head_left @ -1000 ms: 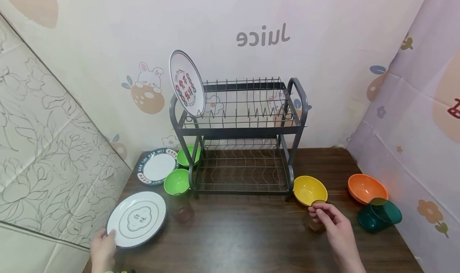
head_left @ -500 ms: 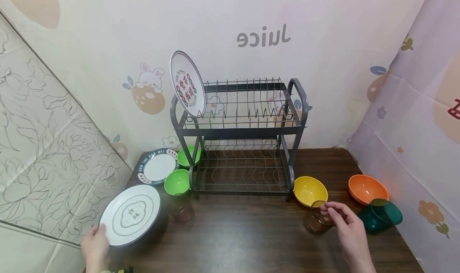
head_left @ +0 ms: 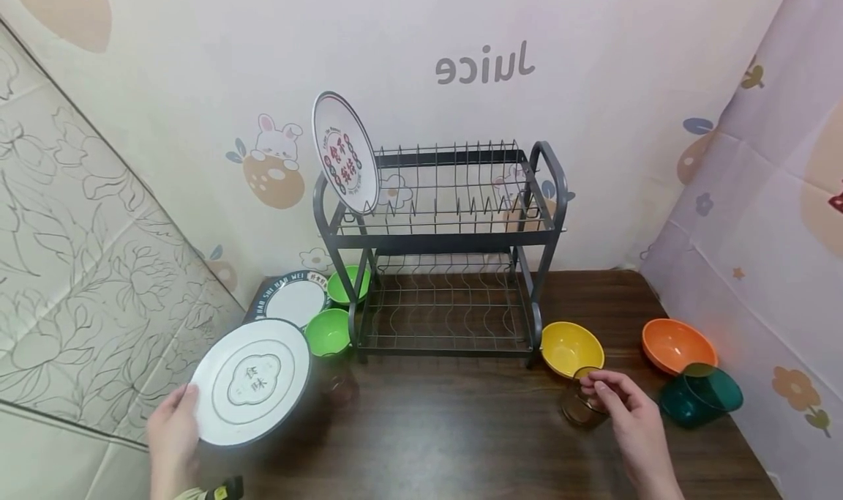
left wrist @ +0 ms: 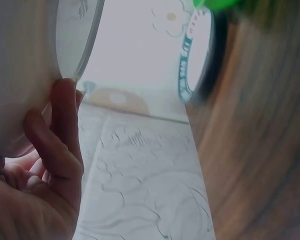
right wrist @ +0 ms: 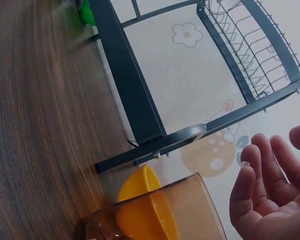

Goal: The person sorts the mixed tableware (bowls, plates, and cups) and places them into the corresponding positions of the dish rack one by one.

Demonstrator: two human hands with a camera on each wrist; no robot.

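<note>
My left hand grips the near-left edge of a white plate with a dark rim and a four-lobed printed motif. In the head view the plate is tilted, raised over the tabletop. The left wrist view shows the fingers curled against the plate's side. My right hand is by a brown transparent glass, overlapping its rim in the head view. In the right wrist view its fingers are loosely bent, with thumb and fingertips apart and a gap to the glass.
A two-tier black dish rack stands at the centre back, with a white plate upright at its upper left. Green bowls, a reddish glass and a blue-rimmed plate are left; yellow bowl, orange bowl and teal glass right.
My left hand has lifted the plate, shifting first left, then up and back to the right. The right hand has drawn slightly right, its fingers coming away from the brown glass.
</note>
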